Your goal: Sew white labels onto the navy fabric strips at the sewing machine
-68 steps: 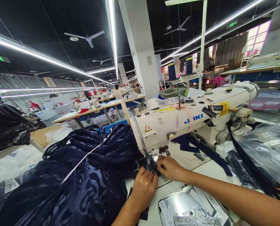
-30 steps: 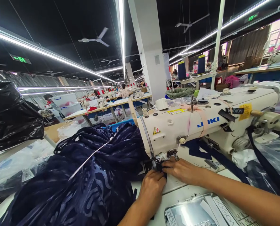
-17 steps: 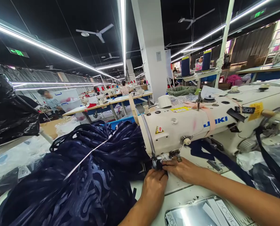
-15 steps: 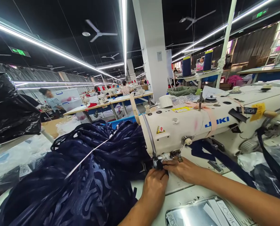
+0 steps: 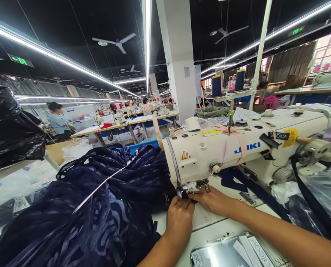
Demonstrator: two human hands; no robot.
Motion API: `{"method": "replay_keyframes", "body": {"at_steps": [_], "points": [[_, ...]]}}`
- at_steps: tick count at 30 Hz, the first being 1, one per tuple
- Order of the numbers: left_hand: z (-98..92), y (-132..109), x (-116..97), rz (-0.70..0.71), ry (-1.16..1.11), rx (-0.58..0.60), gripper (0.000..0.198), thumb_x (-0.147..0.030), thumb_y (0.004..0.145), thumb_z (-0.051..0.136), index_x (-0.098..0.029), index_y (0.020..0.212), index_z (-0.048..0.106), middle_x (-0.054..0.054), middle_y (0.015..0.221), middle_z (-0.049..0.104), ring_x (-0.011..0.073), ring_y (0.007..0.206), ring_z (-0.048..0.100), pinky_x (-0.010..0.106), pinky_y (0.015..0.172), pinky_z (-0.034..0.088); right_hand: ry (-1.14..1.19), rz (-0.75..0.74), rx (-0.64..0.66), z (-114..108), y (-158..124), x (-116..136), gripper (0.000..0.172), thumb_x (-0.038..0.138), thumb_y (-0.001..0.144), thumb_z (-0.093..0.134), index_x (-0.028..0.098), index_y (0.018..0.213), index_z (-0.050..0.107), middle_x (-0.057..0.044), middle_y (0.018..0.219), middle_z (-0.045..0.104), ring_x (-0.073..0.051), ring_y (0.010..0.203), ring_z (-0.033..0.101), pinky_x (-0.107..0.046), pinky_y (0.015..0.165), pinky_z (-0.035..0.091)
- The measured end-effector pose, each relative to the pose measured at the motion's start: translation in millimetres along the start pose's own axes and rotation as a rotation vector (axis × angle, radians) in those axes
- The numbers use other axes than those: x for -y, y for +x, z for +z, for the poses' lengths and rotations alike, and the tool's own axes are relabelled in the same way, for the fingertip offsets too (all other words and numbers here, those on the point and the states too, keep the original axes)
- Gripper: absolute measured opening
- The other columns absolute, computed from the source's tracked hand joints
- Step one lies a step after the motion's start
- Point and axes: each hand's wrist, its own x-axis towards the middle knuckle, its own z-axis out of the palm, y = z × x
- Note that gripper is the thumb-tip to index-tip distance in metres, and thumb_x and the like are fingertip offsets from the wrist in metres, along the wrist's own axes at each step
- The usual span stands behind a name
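A cream sewing machine (image 5: 237,148) stands on the white table (image 5: 207,222). A big heap of dark navy patterned fabric (image 5: 98,207) lies to its left and runs under the needle head. My left hand (image 5: 179,218) rests with curled fingers on the fabric's edge just in front of the presser foot (image 5: 185,193). My right hand (image 5: 212,202) lies to the right of the foot, fingers pinching the same dark fabric edge at the needle.
A clear plastic packet of labels (image 5: 237,252) lies at the table's near edge. Navy straps (image 5: 237,178) and plastic bags (image 5: 318,189) sit right of the machine. A black plastic bag (image 5: 9,129) hangs at the left. Other people work at far tables (image 5: 121,126).
Both hands stay at the presser foot, shifting only slightly. The view has swung a little, and a person at the far left has come into sight.
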Motion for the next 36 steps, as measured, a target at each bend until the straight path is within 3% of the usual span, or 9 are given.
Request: {"method": "replay_keyframes", "body": {"at_steps": [10,15,18,23,27,29,31,33,36], "points": [[-2.6,0.8,-0.1,-0.030,0.028,-0.011,0.021,0.000,0.070,0.044,-0.016,0.073,0.057,0.001,0.070,0.066,0.0147,0.062,0.061,0.036,0.076,0.040,-0.027,0.026,-0.034,5.5,-0.5,-1.4,0.033,0.006,0.078,0.040,0.013,0.102,0.060,-0.010,0.099,0.063,-0.023,0.089,0.055,-0.036,0.081,0.040],[-20.2,-8.9,-4.0,-0.042,0.081,0.011,0.026,-0.007,0.074,0.043,-0.015,0.095,0.056,0.005,0.082,0.066,0.0193,0.078,0.061,0.044,0.084,0.038,-0.005,0.011,-0.058,-3.2,-1.2,1.1,0.031,0.007,0.075,0.042,0.013,0.098,0.062,-0.009,0.097,0.063,-0.021,0.088,0.054,-0.036,0.086,0.036],[-32.8,-16.7,6.7,-0.048,0.136,0.036,0.033,-0.002,0.072,0.038,-0.016,0.095,0.057,0.005,0.080,0.066,0.0200,0.076,0.061,0.045,0.083,0.040,0.033,0.025,-0.010,-10.0,-3.5,5.3,0.024,0.013,0.075,0.046,0.015,0.091,0.064,-0.008,0.089,0.064,-0.020,0.082,0.054,-0.036,0.084,0.036],[-43.4,-11.4,40.9,-0.243,0.025,0.106,0.033,0.001,0.071,0.036,-0.017,0.086,0.060,0.004,0.077,0.068,0.0178,0.072,0.063,0.032,0.070,0.049,0.095,0.082,0.027,-7.7,-8.7,19.5,0.026,0.027,0.079,0.049,0.016,0.098,0.061,-0.008,0.096,0.057,-0.022,0.085,0.052,-0.034,0.077,0.041],[-43.5,-1.2,46.6,-0.407,-0.108,0.144,0.031,-0.001,0.069,0.043,-0.017,0.089,0.060,0.003,0.084,0.067,0.0170,0.077,0.063,0.030,0.069,0.049,0.090,0.117,0.015,-3.2,-9.0,25.4,0.024,0.026,0.081,0.048,0.016,0.099,0.060,-0.009,0.100,0.055,-0.024,0.089,0.050,-0.036,0.078,0.041],[-42.4,0.5,40.5,-0.320,-0.089,0.147,0.031,-0.003,0.067,0.048,-0.018,0.092,0.059,0.004,0.090,0.065,0.0195,0.083,0.060,0.035,0.073,0.047,0.107,0.117,0.011,-2.7,-8.3,24.8,0.024,0.025,0.081,0.049,0.016,0.101,0.059,-0.009,0.100,0.054,-0.023,0.089,0.050,-0.036,0.079,0.041],[-39.9,0.1,33.6,-0.139,-0.039,0.121,0.028,-0.005,0.068,0.051,-0.017,0.092,0.059,0.006,0.095,0.063,0.0223,0.090,0.057,0.041,0.079,0.043,0.133,0.125,0.017,-2.9,-7.4,23.0,0.024,0.023,0.080,0.049,0.017,0.101,0.060,-0.008,0.099,0.055,-0.023,0.089,0.050,-0.036,0.079,0.041],[-35.4,-0.8,29.2,0.007,0.000,0.090,0.021,-0.007,0.074,0.049,-0.017,0.089,0.060,0.006,0.091,0.063,0.0221,0.089,0.056,0.042,0.080,0.040,0.170,0.140,0.025,-2.9,-6.6,20.8,0.023,0.021,0.080,0.050,0.017,0.100,0.060,-0.008,0.099,0.056,-0.023,0.089,0.051,-0.036,0.079,0.041],[-27.2,-1.3,28.5,0.080,0.017,0.070,0.015,-0.009,0.078,0.048,-0.017,0.079,0.060,0.004,0.080,0.063,0.0195,0.081,0.056,0.040,0.079,0.039,0.243,0.160,0.020,-1.9,-5.8,17.0,0.024,0.018,0.079,0.050,0.019,0.100,0.061,-0.008,0.103,0.057,-0.022,0.092,0.052,-0.036,0.081,0.041]]}}
